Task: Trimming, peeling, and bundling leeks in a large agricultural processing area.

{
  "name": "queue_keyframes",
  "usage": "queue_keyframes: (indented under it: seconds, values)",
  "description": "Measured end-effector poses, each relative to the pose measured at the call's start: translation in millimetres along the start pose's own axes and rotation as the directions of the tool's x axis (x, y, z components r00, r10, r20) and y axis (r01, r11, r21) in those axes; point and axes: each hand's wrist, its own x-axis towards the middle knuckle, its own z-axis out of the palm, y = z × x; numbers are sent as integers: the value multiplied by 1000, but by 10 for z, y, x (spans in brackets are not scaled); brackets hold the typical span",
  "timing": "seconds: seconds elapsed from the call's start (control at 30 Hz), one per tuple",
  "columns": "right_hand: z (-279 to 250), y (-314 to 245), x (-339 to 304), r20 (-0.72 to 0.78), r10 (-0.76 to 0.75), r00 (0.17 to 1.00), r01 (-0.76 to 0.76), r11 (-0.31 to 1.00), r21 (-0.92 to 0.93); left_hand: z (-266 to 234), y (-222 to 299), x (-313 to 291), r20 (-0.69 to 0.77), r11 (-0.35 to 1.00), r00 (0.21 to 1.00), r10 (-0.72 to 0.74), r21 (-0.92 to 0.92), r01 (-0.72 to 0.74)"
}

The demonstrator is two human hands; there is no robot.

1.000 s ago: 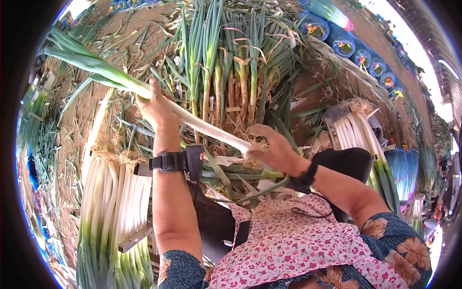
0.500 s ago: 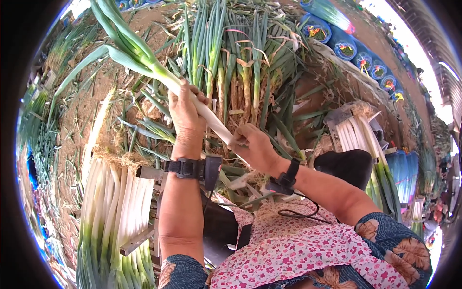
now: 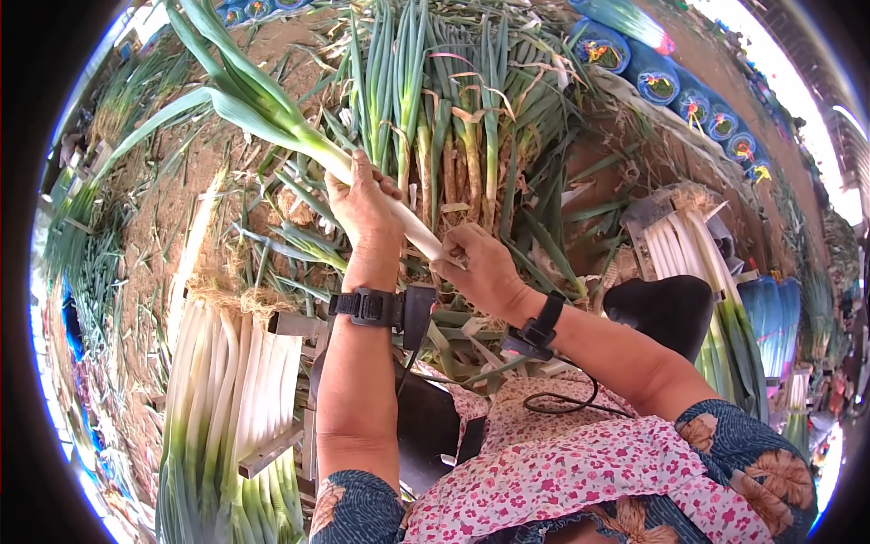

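Note:
A long green onion [image 3: 328,156] slants from upper left down to the middle, its leaves at the far end and its white shank toward me. My left hand [image 3: 365,207] is closed round the white shank, just below where the leaves fork. At the root end, my right hand [image 3: 482,270] is closed, with thumb and fingers pinching the stalk's tip; the tip itself is hidden. Just beyond my hands lies a heap of unpeeled green onions [image 3: 467,163] with brown, dirty stems and dry outer leaves.
Peeled white onions [image 3: 204,363] lie stacked in a metal rack [image 3: 272,449] at left, and more peeled onions [image 3: 671,249] lie at right. Blue-wrapped bundles [image 3: 657,86] line the far right. Leaf scraps litter the brown ground [image 3: 172,195]. A black knee [image 3: 657,313] juts out near the right stack.
The view has shifted slightly, so the scene sits a little further right. Both hands keep their hold on the green onion, and my right hand has drawn slightly nearer my left.

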Motion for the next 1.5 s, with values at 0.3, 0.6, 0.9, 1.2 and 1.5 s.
queue_keyframes:
  seconds: [0.3, 0.6, 0.9, 1.2, 1.5]
  values:
    - [14, 12, -1, 43, -50, 998, 49, 998, 25, -24, -122, 65, -62, 989, 990, 126, 91, -120]
    - [-71, 61, -477, 415, -306, 857, 294, 951, 94, -90, 21, 205, -204, 969, 966, 159, 218, -114]
    - [-588, 524, -1298, 830, 119, 544, 58, 982, -179, -159, 291, 235, -202, 938, 979, 27, 343, 45]
    - [-584, 82, -432, 455, 134, 880, -82, 988, -133, -296, 250, 328, -140, 986, 985, 100, 148, -78]
    - [-60, -92, -58, 370, 214, 904, -92, 943, -320, -140, 171, 240, -169, 967, 967, 189, 203, -153]
